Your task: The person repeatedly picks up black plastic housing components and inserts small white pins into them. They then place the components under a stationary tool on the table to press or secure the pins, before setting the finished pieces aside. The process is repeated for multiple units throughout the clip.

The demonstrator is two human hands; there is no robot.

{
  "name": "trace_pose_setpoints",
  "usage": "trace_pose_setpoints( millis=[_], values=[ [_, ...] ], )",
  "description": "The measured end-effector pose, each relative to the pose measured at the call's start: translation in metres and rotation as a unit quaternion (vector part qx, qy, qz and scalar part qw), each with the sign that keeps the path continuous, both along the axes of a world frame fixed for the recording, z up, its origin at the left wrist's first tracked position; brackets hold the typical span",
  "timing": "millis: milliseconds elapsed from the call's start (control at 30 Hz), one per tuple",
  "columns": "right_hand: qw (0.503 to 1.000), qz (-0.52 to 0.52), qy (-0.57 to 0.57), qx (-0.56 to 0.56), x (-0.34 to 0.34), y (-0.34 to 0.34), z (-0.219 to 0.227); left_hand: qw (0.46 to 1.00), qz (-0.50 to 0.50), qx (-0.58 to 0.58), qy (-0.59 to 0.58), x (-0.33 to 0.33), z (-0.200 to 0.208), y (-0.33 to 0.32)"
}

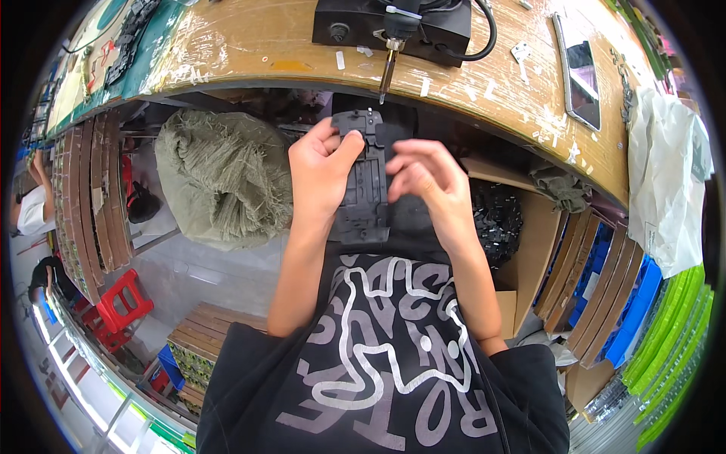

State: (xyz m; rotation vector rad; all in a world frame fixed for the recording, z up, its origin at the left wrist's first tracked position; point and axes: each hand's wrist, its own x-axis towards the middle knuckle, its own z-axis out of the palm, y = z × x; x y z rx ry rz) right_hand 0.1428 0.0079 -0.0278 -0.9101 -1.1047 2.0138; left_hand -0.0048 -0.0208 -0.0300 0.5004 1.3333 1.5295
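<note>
Left hand (319, 172) clamped on black plastic part (367, 185), left edge partly hidden; right hand (437, 178) seen beside, grip cannot be told.

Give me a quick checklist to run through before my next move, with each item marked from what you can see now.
1. Black plastic part held: ok; the left hand grips its upper left side, thumb on its face.
2. Right hand clear of the part: cannot tell; its loosely curled fingers are right by the right edge.
3. Metal-tipped tool clear of the part: cannot tell; the tip appears just above the top end, but depth is unclear.
4. Underside of the part checked: not ok; it faces away from view.
5. Phone out of the way: ok; it lies on the bench, to the right, apart from both hands.
</note>
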Motion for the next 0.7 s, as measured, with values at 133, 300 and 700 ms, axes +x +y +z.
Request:
trace_pose_setpoints(
  millis=[133, 300, 700],
  values=[
    [0.996, 0.068, -0.008, -0.063, -0.002, -0.011, 0.015, 0.998, 0.018, 0.007, 0.057, 0.004, 0.008, 0.005],
    [0.998, 0.042, -0.005, -0.036, -0.004, -0.013, 0.011, 0.997, 0.003, 0.010, 0.075, 0.003, 0.010, 0.008],
    [1.000, 0.022, 0.012, -0.013, -0.002, -0.017, 0.010, 0.997, -0.002, 0.007, 0.083, 0.005, 0.016, 0.009]
  ],
)
